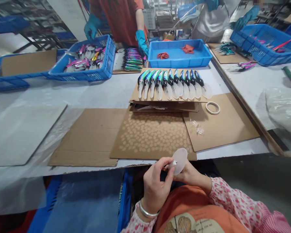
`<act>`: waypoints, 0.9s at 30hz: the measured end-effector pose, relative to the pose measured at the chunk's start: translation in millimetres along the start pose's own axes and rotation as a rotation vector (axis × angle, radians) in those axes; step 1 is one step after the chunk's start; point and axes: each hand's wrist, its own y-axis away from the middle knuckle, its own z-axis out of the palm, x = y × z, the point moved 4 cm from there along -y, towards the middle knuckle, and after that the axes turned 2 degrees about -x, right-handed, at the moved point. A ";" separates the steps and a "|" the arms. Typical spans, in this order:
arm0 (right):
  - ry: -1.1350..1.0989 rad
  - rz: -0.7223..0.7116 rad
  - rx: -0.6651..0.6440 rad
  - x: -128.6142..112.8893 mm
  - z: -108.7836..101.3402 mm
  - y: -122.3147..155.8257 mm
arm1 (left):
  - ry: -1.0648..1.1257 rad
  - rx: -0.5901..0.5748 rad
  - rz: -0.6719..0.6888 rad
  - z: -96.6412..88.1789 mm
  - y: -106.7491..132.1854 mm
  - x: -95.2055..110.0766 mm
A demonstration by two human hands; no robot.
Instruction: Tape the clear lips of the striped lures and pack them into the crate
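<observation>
Close to my body, a fishing lure (181, 160) shows its round frosted diving lip, tilted up; its body is hidden behind my hands. My left hand (157, 183) is closed, thumb and forefinger pinching a small white piece at the base of the lip, beside a tiny metal ring. From behind, my right hand (190, 173) grips the lure, its fingers mostly covered. Beyond my hands, a row of blue-green lures (171, 77) lies side by side on a raised stack of cardboard (165, 105), lips towards me.
A spotted cardboard sheet (147, 132) lies ahead, with plain cardboard (89, 136) on its left. At right are a tape roll (212, 108) and clear plastic scraps (197, 127). Blue crates (179, 63) line the far side, where gloved co-workers (118, 19) stand.
</observation>
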 end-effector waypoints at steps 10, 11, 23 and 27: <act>0.089 0.012 -0.059 0.5 0.6 1.7 | 0.140 -0.274 -0.039 -6.7 -10.1 -5.2; 0.085 0.024 -0.068 0.1 1.1 1.7 | 0.191 -0.304 -0.098 -6.8 -10.8 -8.3; 0.130 0.052 -0.140 7.6 0.9 4.5 | 0.735 -0.334 -0.614 6.5 -1.6 -31.4; 0.140 0.038 -0.169 5.6 2.9 4.2 | 0.779 -0.297 -0.650 8.2 4.2 -33.6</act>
